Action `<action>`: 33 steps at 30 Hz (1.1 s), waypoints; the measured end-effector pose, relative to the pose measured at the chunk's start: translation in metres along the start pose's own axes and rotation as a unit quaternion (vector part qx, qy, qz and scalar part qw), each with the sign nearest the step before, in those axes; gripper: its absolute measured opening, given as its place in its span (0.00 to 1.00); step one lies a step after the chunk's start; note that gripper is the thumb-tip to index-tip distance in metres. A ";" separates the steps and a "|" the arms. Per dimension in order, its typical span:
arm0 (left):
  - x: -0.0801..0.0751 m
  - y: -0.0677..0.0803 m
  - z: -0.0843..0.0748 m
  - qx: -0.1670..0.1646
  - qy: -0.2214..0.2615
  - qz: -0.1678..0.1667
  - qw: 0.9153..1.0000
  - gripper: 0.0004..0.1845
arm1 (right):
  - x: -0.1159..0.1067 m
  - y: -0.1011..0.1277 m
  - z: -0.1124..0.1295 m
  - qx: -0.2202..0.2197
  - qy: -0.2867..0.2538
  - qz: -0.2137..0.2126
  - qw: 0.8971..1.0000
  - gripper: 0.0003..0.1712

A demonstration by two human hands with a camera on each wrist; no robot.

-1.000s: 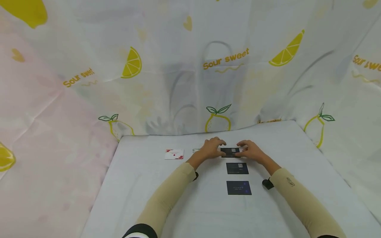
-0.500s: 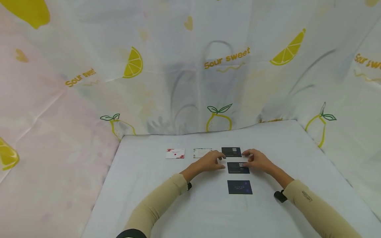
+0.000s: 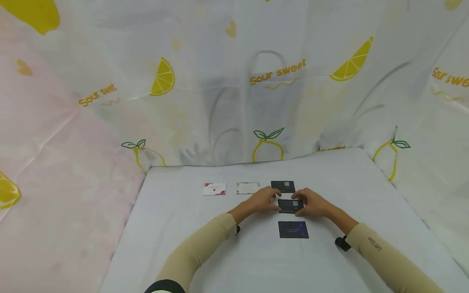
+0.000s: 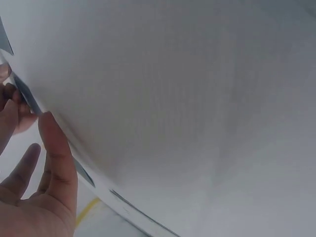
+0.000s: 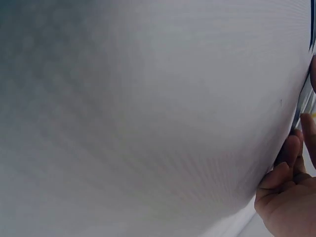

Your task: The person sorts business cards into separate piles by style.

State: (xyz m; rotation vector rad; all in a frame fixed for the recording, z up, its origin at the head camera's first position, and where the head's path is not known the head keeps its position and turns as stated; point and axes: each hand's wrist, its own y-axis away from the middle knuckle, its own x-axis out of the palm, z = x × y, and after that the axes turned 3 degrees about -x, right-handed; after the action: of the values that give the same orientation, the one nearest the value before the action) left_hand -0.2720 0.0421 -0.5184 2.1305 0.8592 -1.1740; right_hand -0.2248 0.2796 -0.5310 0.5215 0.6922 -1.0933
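Three dark cards lie in a column on the white table (image 3: 183, 244): a far one (image 3: 283, 186), a middle one (image 3: 289, 206) and a near one (image 3: 293, 229). My left hand (image 3: 265, 200) rests at the middle card's left edge and my right hand (image 3: 311, 202) at its right edge, fingertips touching it while it lies flat. In the left wrist view, straight fingers (image 4: 54, 143) meet the card's thin dark edge (image 4: 27, 96). The right wrist view shows the right hand's fingers (image 5: 289, 158) bent beside the card's edge (image 5: 302, 106).
Two light cards lie left of the far dark card: one with a floral border (image 3: 248, 187) and one with red marks (image 3: 214, 189). A lemon-print cloth (image 3: 234, 101) hangs behind and beside the table. Both forearms wear tan sleeves.
Both hands left the far dark card, which now lies flat, and drew back toward me to the middle dark card, closing in on its two short edges.
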 end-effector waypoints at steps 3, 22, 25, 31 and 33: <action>0.003 -0.002 -0.002 -0.003 -0.008 -0.002 1.000 0.28 | 0.001 0.000 0.000 -0.002 0.000 -0.003 1.000 0.34; 0.009 -0.007 -0.006 0.038 -0.047 0.020 0.998 0.27 | 0.001 -0.003 0.009 0.006 0.014 0.020 1.000 0.30; 0.008 -0.005 -0.006 0.042 -0.059 0.021 0.997 0.26 | 0.002 -0.002 0.009 0.002 0.016 0.023 1.000 0.27; 0.005 -0.001 -0.007 0.044 -0.079 0.026 0.996 0.27 | 0.004 -0.001 0.007 -0.016 0.026 -0.002 1.000 0.16; 0.005 0.001 -0.007 0.041 -0.080 0.028 0.996 0.28 | 0.003 -0.001 0.007 -0.015 0.016 -0.011 1.000 0.14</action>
State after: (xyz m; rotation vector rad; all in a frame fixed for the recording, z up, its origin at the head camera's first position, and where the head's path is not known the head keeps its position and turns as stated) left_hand -0.2661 0.0477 -0.5195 2.0767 0.6878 -1.3512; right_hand -0.2234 0.2731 -0.5284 0.5077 0.7435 -1.0950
